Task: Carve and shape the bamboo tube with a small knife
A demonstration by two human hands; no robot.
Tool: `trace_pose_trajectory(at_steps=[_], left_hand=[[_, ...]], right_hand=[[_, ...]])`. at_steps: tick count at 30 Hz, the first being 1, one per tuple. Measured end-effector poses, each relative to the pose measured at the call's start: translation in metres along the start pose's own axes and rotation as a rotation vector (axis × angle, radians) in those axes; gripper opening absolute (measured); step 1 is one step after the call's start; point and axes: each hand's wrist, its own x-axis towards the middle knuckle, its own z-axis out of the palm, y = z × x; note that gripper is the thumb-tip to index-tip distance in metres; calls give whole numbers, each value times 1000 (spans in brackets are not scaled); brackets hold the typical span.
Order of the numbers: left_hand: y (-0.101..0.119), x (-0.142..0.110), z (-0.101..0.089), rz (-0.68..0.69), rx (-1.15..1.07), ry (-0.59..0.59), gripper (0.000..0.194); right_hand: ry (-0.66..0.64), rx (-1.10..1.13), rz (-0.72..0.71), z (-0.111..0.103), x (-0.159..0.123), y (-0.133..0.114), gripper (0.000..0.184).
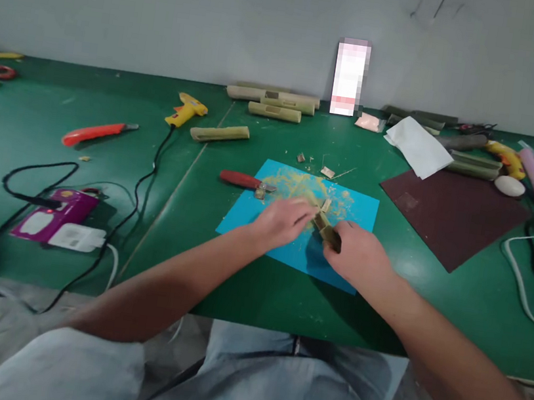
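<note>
Over a blue sheet (239, 218) strewn with yellowish dust, my right hand (362, 250) is wrapped around a short bamboo tube (327, 227) with an opening cut in its side. My left hand (281, 223) is closed in a pinch close to the tube's far end; whatever sits between its fingertips is too small and blurred to name. A red-handled knife (240, 180) lies across the sheet's left edge, beside a small bamboo chip (260, 194). Another pale chip (326, 206) lies just past the tube.
To the left are a yellow glue gun (187, 111), an orange-red cutter (95, 134) and a purple power strip (59, 214) with cords. Bamboo tubes (274, 113) line the wall near a phone (350, 78). A dark brown sheet (448, 219) and white paper (418, 146) lie right.
</note>
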Motion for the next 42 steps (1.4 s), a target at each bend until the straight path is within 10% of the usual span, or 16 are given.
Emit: trace_pose_trajectory(at_steps=[42], left_hand=[[-1, 0, -2, -35, 0, -4, 25]], right_hand=[[-30, -11, 9, -3, -1, 0, 16]])
